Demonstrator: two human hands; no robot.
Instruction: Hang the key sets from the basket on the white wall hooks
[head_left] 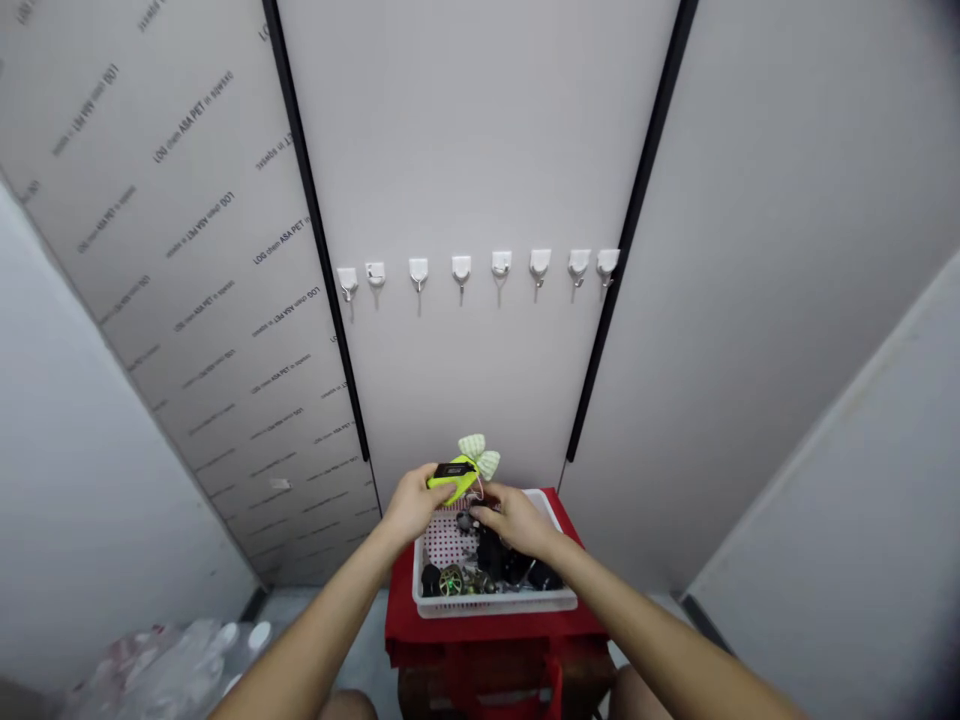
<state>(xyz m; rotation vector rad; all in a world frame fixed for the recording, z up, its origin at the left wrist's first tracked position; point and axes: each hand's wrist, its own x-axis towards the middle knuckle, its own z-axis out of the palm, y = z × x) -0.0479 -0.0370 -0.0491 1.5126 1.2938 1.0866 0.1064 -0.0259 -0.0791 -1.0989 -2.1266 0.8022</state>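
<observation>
My left hand [415, 503] is closed on a bright yellow-green key fob case [459, 488] with a black panel on its face. A pale green, checked fabric bow [478, 452] hangs from the fob's far end, with a thin pinkish loop below it. My right hand [517, 520] is close beside it, thumb and fingers pinched near that loop and a small dark trinket; what exactly they grip is hidden. Below both hands is a white plastic basket [495, 605] holding several dark keychains and key fobs, among them a round gold-and-green wheel-shaped charm [451, 580].
The basket rests on a red cloth-covered stand [420, 625]. On the white wall panel ahead, a row of several white adhesive hooks [461, 268] runs between two black vertical strips [319, 230]. Clear plastic bags and white-capped bottles [259, 637] lie on the floor at lower left.
</observation>
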